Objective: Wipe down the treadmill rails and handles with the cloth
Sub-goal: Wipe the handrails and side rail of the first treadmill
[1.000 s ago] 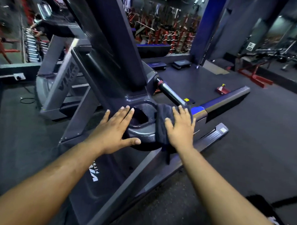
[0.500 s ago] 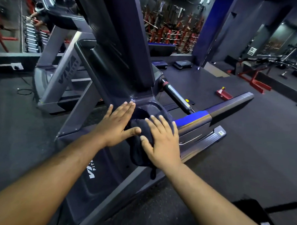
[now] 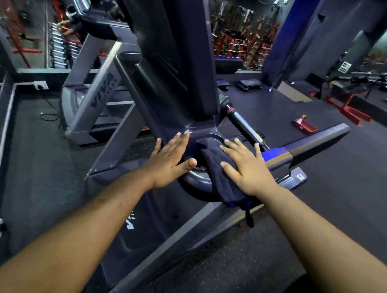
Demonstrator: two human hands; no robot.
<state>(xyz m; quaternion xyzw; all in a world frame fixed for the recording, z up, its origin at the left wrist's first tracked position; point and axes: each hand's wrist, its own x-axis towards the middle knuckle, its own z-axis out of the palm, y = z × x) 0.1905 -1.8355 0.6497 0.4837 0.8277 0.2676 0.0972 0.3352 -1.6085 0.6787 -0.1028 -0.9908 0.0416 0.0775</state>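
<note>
Dark rubber gym floor [image 3: 317, 227] carries everything. Landmark: near treadmill [image 3: 168, 79], standing on it at centre. Left of it and farther back, a second treadmill [image 3: 95, 103]; beside that one, a black cable [image 3: 49, 116] coiled on the floor. Right of the landmark, a small red block [image 3: 304, 126]; beyond that, a red frame [image 3: 347, 108]. Behind the landmark, two dark step platforms [image 3: 250, 84].

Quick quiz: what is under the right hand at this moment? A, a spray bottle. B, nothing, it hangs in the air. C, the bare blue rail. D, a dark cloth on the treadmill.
D: the right hand lies flat, fingers straight, on the dark cloth, which drapes over the treadmill's rounded part beside the blue rail.
</note>
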